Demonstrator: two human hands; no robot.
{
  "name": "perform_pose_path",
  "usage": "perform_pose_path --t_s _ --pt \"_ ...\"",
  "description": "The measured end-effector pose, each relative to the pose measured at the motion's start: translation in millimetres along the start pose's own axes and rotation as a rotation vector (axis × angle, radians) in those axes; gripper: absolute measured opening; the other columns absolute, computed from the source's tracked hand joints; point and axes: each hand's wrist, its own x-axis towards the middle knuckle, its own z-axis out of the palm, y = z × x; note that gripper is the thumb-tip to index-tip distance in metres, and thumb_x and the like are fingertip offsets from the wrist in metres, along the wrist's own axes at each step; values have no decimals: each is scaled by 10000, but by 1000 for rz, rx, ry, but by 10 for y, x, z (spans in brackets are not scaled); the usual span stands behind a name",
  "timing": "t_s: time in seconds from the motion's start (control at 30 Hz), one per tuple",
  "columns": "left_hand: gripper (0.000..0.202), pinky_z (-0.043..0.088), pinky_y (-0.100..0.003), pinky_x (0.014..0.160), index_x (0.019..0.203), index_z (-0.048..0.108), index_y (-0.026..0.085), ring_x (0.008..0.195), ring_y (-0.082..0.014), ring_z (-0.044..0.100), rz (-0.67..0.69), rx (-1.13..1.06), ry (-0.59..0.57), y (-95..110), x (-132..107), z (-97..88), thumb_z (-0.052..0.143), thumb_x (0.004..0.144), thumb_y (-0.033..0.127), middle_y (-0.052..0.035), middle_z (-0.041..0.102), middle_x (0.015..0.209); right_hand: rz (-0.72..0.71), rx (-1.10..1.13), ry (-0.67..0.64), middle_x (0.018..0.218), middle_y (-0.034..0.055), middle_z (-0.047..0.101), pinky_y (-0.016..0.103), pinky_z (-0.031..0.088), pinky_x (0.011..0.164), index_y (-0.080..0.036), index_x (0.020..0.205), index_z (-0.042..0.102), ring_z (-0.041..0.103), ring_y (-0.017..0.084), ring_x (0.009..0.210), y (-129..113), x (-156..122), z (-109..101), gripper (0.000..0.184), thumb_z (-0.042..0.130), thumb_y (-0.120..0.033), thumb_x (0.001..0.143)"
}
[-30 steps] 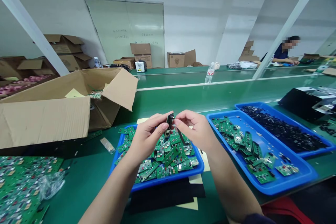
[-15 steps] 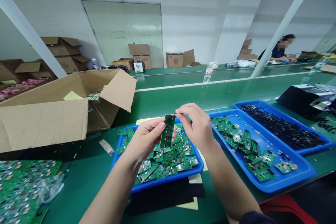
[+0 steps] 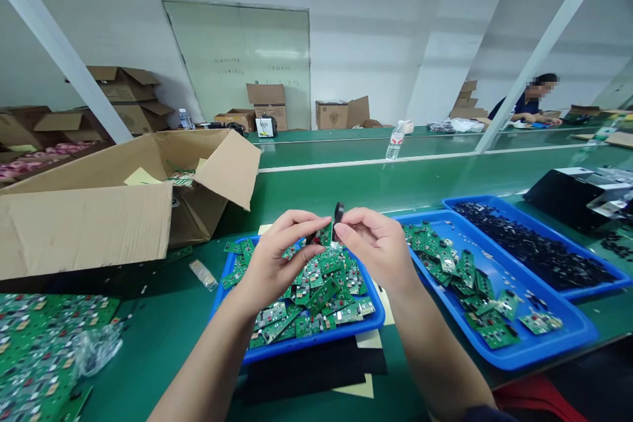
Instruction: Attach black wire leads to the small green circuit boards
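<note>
My left hand (image 3: 274,257) and my right hand (image 3: 376,247) meet above a blue tray (image 3: 301,343) heaped with small green circuit boards (image 3: 321,293). The left fingers pinch a small green circuit board (image 3: 324,236), held nearly edge-on and mostly hidden by the fingers. My right thumb and forefinger pinch a small black part (image 3: 338,212) right at the top of that board. Both hands are closed in a pinch.
Two more blue trays sit to the right: one (image 3: 544,343) with scattered green boards, one (image 3: 593,287) full of black parts. An open cardboard box (image 3: 99,224) stands at left, board panels (image 3: 34,349) at lower left. A water bottle (image 3: 395,140) stands on the belt; a person (image 3: 531,102) works far right.
Half a second ago the left hand showed the board's flat face upright; now it is turned edge-on and lower, and the right fingers hold a black part against its top.
</note>
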Motion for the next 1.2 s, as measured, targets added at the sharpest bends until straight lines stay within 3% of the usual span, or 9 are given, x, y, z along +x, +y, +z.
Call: perform_pose_path --t_s 0.1,0.23,0.33,0.43,0.57,0.63,0.7,0.87,1.2 --pt "365 521 -289 792 1201 592 270 918 -161 586 14 65 -7 12 18 0 603 846 189 -61 604 993 -117 -119 34 701 5 624 267 497 609 -202 768 594 583 131 643 4 9 9 90 557 -235 843" --pt "350 526 -274 760 1193 593 261 873 -148 589 2 128 -5 20 30 -2 601 848 202 -51 603 957 -501 -370 77 744 42 644 315 508 664 -203 769 600 601 163 721 33 45 -20 120 534 -131 840" --pt "335 527 -270 738 1174 595 248 845 -142 591 3 157 22 10 24 -9 611 842 211 -46 600 941 -625 -429 0 851 76 678 342 524 709 -203 852 642 626 184 814 60 67 -86 164 524 -90 834" --pt "337 529 -279 732 1170 584 238 849 -149 590 54 207 95 -5 14 -23 615 837 194 -51 595 956 -513 -352 -118 943 72 690 367 531 768 -219 956 662 636 188 885 95 91 -170 226 498 -110 844" --pt "354 523 -298 806 1172 580 218 947 -169 581 217 318 140 -15 0 -39 593 834 110 -74 579 1026 -38 17 -112 826 48 694 289 539 617 -196 927 662 646 141 705 172 134 -211 202 492 -296 882" --pt "360 522 -317 828 1166 584 223 975 -181 579 260 385 137 -24 -9 -40 599 828 102 -79 576 1049 191 195 -208 721 43 678 254 517 539 -167 852 662 633 126 605 193 144 -184 326 493 -445 875" --pt "362 524 -335 837 1167 584 243 989 -189 577 275 447 135 -40 -18 -39 595 832 108 -77 579 1068 298 301 -345 655 38 661 243 500 516 -148 782 652 624 121 555 183 135 -134 410 520 -533 837" --pt "361 530 -345 839 1178 583 267 980 -189 582 283 527 147 -94 -34 -58 581 846 128 -73 584 1077 309 337 -356 578 -13 612 230 461 529 -162 696 586 575 97 524 99 87 -9 311 648 -456 776" --pt "424 533 -278 759 1222 556 269 901 -160 599 228 476 145 -102 -18 -58 596 833 106 -59 599 1017 351 526 -397 529 -29 600 214 423 474 -174 674 564 542 86 451 140 96 45 277 628 -416 794"
